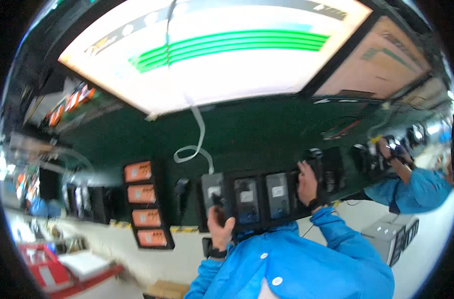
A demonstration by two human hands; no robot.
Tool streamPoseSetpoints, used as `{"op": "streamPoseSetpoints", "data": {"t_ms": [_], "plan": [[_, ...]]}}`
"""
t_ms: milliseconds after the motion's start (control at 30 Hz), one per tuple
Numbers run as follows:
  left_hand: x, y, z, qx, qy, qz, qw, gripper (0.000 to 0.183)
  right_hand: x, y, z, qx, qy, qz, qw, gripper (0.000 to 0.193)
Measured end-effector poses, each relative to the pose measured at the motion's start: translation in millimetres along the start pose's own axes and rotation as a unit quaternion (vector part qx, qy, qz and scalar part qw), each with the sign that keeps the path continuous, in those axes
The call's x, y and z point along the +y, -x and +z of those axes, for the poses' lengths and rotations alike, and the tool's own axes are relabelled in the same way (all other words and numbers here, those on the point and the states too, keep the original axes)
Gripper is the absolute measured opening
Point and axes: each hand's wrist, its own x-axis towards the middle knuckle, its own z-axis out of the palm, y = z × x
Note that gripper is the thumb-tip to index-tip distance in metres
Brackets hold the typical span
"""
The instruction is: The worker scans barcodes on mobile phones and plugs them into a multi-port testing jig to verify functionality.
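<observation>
In front of me a black tray (262, 184) holds three dark, flat, phone-like devices side by side, each with a white label. They are the left device (213, 182), the middle device (247, 213) and the right device (278, 203). My left hand (220, 231) is closed round a small black handheld object (217, 201), over the lower part of the left device. Blur hides what kind of object it is. My right hand (307, 185) lies with fingers stretched out at the tray's right end. A white cable (201, 124) runs down to the left device's top.
A black rack of orange boxes (145, 194) stands left on the green bench (257, 132), beside a dark upright object (181, 197). Black equipment (331, 169) is right of my hand. A large lit screen (237, 65) spans the back. A blue-sleeved co-worker (411, 189) works at far right.
</observation>
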Motion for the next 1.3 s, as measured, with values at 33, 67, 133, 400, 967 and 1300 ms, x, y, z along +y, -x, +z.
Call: {"op": "streamPoseSetpoints", "data": {"t_ms": [33, 67, 133, 400, 967, 1300], "plan": [[-14, 0, -12, 0.006, 0.005, -0.031, 0.999, 0.047, -9, 5, -4, 0.037, -0.05, 0.044, 0.997, 0.033], [-12, -3, -15, -0.011, 0.013, -0.022, 1.0, 0.05, -10, 14, -5, 0.042, -0.096, 0.127, 0.986, 0.033], [-16, -9, -23, -0.032, 0.005, -0.014, 0.999, 0.056, -18, 17, -21, 0.041, -0.123, 0.22, 0.967, 0.034], [4, -30, 4, -0.011, -0.057, 0.048, 0.997, 0.06, 106, 33, -28, 0.12, -0.015, 0.245, 0.962, 0.025], [7, 7, 64, -0.017, -0.205, 0.04, 0.978, 0.057, 136, -7, -30, -0.018, -0.427, 0.39, 0.816, 0.043], [-8, -11, 64, -0.051, -0.149, 0.07, 0.985, 0.048, -59, 64, -66, -0.18, -0.505, 0.423, 0.73, 0.05]]}}
